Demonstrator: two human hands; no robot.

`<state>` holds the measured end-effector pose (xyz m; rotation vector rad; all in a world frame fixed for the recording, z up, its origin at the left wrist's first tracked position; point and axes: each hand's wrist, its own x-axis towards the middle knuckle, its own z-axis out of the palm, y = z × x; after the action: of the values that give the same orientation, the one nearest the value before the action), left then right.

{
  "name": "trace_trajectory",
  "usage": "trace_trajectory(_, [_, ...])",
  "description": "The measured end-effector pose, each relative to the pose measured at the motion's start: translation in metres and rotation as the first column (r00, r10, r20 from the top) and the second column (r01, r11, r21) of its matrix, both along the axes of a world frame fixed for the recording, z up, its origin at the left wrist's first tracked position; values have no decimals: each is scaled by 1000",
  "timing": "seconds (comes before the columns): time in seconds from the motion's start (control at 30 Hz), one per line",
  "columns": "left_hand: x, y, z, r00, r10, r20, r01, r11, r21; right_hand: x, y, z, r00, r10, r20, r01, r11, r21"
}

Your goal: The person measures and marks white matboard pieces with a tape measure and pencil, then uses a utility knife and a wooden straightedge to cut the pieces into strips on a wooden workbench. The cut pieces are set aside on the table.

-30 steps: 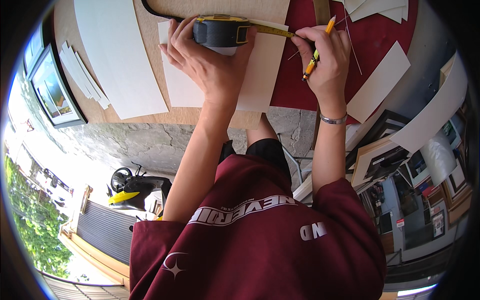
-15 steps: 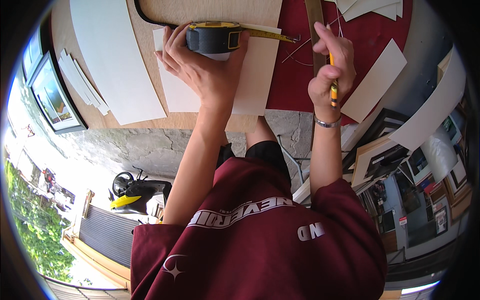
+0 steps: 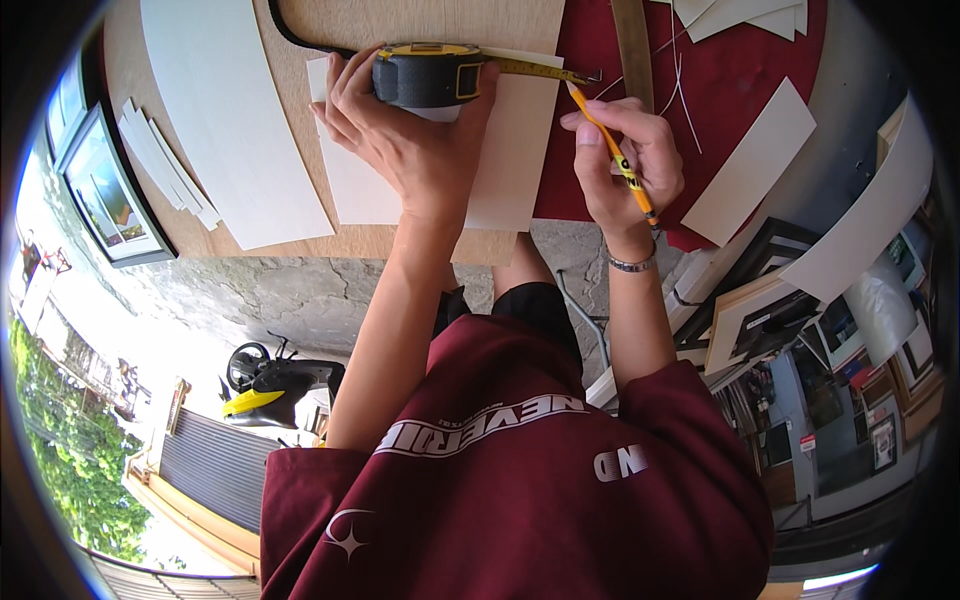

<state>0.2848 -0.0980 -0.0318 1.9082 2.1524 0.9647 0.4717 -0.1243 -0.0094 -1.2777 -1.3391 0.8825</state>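
My left hand (image 3: 405, 140) is wrapped round a black and yellow tape measure (image 3: 425, 78). The case sits over a white board (image 3: 510, 150) on the wooden tabletop. A short length of yellow blade (image 3: 530, 68) runs out to the right, its metal hook end past the board's right edge. In my right hand (image 3: 630, 165) is an orange pencil (image 3: 622, 160), gripped between thumb and fingers. Its tip points up and left, close below the blade's hook end; whether they touch I cannot tell.
Dark red cloth (image 3: 575, 180) covers the table's right part, with a long flat strip (image 3: 632, 50), thin white strings and a pale board piece (image 3: 752, 160) on it. A long white sheet (image 3: 230, 120) and narrow strips (image 3: 165, 165) lie left. A framed picture (image 3: 112, 190) stands beyond them.
My right hand has moved left and turned, bringing the pencil's tip up near the tape's end. My left hand and the tape measure have stayed in place.
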Motion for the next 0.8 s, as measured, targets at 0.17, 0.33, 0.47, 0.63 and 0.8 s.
trace_trajectory(0.17, [1, 0, 0, 1000, -2, -2, 2, 1000, 9, -2, 5, 2, 997, -13, 82, 13, 1000, 3])
trace_trajectory(0.33, [1, 0, -1, 1000, 6, -8, -6, 1000, 14, -3, 18, 7, 992, -5, 128, 5, 1000, 1])
trace_trajectory(0.47, [1, 0, 0, 1000, 10, -4, -10, 1000, 5, -6, 20, 6, 992, 14, 125, -11, 1000, -21])
trace_trajectory(0.63, [0, 0, -1, 1000, 2, 1, -2, 1000, 12, -6, 19, 6, 992, 9, 127, -6, 1000, -23])
trace_trajectory(0.8, [0, 0, -1, 1000, 4, -12, -4, 1000, 14, -8, 20, 8, 989, -26, 148, 31, 999, -32])
